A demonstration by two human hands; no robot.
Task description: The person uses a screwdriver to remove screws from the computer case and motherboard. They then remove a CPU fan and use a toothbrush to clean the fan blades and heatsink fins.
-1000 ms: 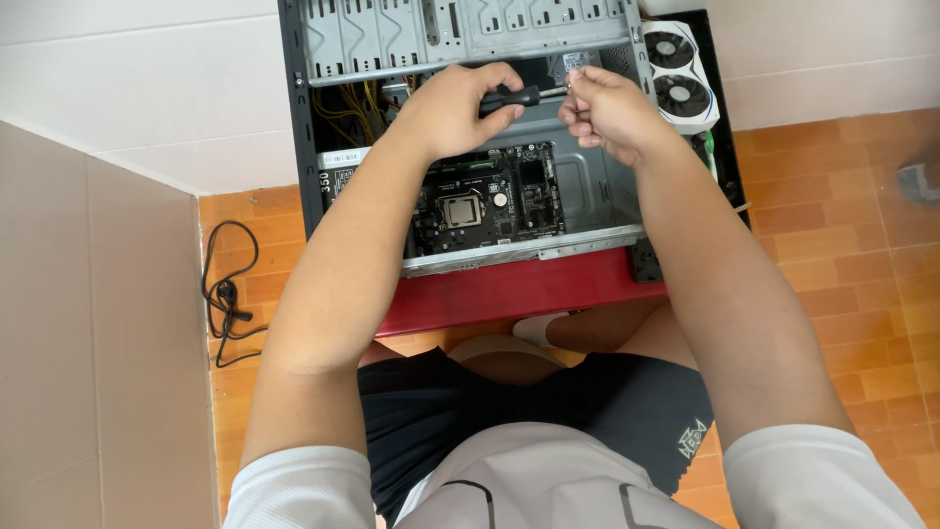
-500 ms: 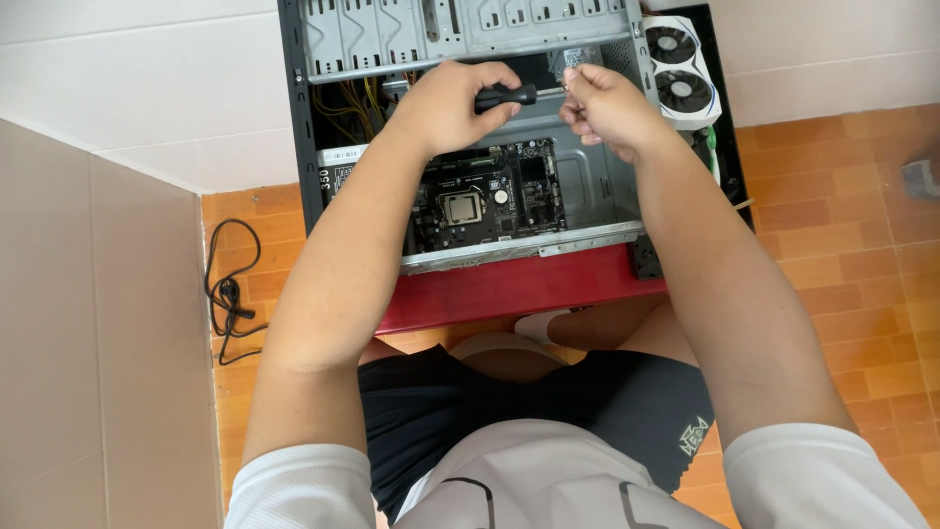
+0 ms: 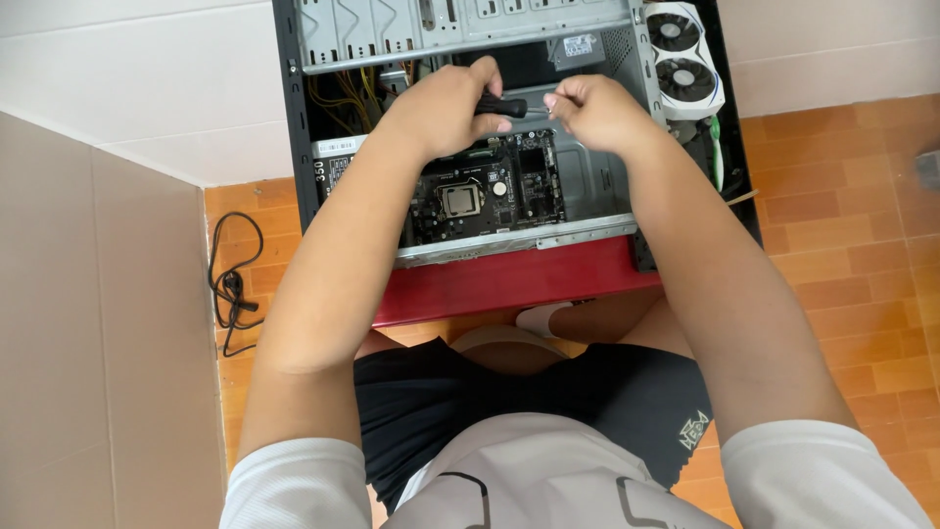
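Hands on black-handled screwdriver

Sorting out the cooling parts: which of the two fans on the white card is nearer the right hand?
The lower fan; it sits closer to the right hand than the upper fan by the frame's top edge.

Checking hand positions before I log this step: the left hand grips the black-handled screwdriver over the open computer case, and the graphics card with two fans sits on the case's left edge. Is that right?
Not quite. The graphics card with two fans sits at the right edge of the open computer case, not the left, as the head view shows. The left hand does grip the black-handled screwdriver over the case.
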